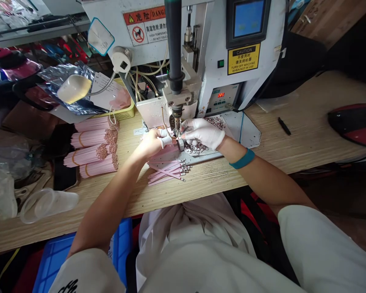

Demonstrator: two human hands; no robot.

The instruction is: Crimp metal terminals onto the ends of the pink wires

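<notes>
White shirt (201, 260) nearest us, big machine (213, 77) far. Our forearms (110, 203) reach far, converging beneath machine tip (177, 116). Banded pink bundles (91, 138), bench (308, 150) left, look unworked. Left hand (155, 142), right hand (204, 132): fingers bunched at tip, cannot tell if clamped. Tipped strips (167, 175), near, look done; small pieces (198, 149), right, look unused.

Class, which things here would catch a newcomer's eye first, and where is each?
Probably the large white machine across the top middle, with its orange danger label and lit blue screen. Below its dark vertical tube, the left hand and the white-gloved right hand meet. Bundles of pink strips lie to the left.
</notes>
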